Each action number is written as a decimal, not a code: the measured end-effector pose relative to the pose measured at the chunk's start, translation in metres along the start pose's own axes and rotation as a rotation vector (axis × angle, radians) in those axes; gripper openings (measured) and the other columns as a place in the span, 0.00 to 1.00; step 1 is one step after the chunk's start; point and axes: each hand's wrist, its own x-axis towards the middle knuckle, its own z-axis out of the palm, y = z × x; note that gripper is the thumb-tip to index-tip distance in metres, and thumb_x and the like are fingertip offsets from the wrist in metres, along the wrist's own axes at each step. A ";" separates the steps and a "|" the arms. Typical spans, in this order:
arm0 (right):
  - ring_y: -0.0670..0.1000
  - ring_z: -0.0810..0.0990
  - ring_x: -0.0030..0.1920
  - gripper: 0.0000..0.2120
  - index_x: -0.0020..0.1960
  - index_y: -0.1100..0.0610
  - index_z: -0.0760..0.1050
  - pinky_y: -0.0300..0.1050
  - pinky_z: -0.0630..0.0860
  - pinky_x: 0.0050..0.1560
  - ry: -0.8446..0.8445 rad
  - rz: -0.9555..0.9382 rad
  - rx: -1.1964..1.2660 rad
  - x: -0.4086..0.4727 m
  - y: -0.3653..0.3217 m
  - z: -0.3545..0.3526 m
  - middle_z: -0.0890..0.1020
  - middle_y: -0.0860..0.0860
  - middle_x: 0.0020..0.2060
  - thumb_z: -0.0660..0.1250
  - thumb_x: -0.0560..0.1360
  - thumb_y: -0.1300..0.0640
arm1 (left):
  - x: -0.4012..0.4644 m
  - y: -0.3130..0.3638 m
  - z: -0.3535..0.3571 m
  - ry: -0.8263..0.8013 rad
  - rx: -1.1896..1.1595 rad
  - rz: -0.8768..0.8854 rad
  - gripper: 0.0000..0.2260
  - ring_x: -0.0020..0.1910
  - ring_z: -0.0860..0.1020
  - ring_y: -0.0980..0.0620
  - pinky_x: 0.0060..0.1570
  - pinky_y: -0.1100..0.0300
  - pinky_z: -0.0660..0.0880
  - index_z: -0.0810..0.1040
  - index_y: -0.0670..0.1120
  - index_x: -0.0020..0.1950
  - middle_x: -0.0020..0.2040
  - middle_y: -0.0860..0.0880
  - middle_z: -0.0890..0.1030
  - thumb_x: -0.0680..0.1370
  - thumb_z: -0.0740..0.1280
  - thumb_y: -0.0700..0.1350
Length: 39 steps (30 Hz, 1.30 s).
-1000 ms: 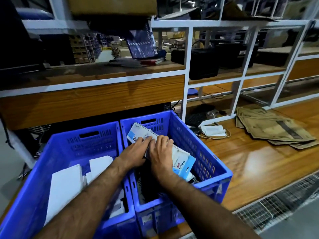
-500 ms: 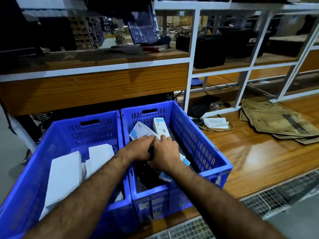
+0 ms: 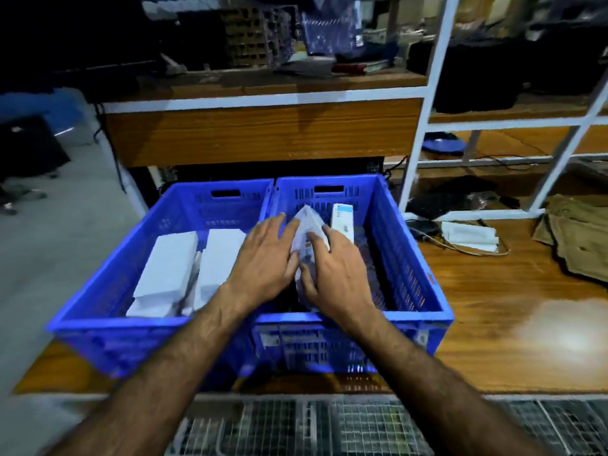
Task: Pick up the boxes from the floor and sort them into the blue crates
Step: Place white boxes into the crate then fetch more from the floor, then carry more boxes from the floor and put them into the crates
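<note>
Crates, two of them blue, sit side by side on the wooden platform (image 3: 493, 307). The left crate (image 3: 108, 311) holds two white boxes (image 3: 167, 268). In the right crate (image 3: 424, 274), the left hand (image 3: 266, 261) and right hand (image 3: 332, 271), fingers spread, rest on a blurred white packet (image 3: 307, 225); another box (image 3: 342, 218) stands upright near the far wall. No writing is legible.

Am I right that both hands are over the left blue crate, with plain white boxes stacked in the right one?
Swapped. The head view shows the left hand and right hand over the right crate, on a box. The plain white boxes are in the left crate.
</note>
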 end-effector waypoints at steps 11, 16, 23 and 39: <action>0.62 0.67 0.74 0.26 0.73 0.62 0.70 0.59 0.61 0.75 0.042 -0.302 0.429 -0.078 -0.053 -0.031 0.68 0.62 0.74 0.64 0.78 0.52 | -0.202 0.049 -0.061 0.143 0.127 -0.449 0.31 0.77 0.62 0.40 0.77 0.43 0.58 0.65 0.46 0.79 0.80 0.40 0.61 0.81 0.61 0.61; 0.62 0.67 0.74 0.25 0.73 0.61 0.71 0.59 0.60 0.76 -0.116 -0.505 0.598 -0.161 -0.109 -0.021 0.68 0.61 0.74 0.64 0.79 0.51 | -0.338 0.077 -0.075 0.040 0.223 -0.735 0.32 0.79 0.60 0.41 0.76 0.42 0.58 0.63 0.47 0.80 0.80 0.41 0.60 0.81 0.60 0.62; 0.62 0.67 0.74 0.27 0.74 0.61 0.70 0.58 0.59 0.76 -0.354 -0.765 0.673 -0.259 -0.187 -0.023 0.69 0.62 0.74 0.63 0.79 0.48 | -0.497 0.135 -0.088 -0.047 0.318 -1.098 0.33 0.79 0.59 0.39 0.78 0.45 0.54 0.61 0.46 0.80 0.81 0.40 0.58 0.81 0.59 0.64; 0.64 0.71 0.71 0.27 0.73 0.63 0.71 0.62 0.63 0.73 -0.556 -1.285 0.695 -0.551 -0.320 -0.088 0.71 0.64 0.72 0.65 0.79 0.49 | -0.843 0.303 -0.112 -0.008 0.221 -1.665 0.34 0.76 0.62 0.34 0.74 0.41 0.61 0.60 0.44 0.80 0.80 0.37 0.58 0.80 0.59 0.63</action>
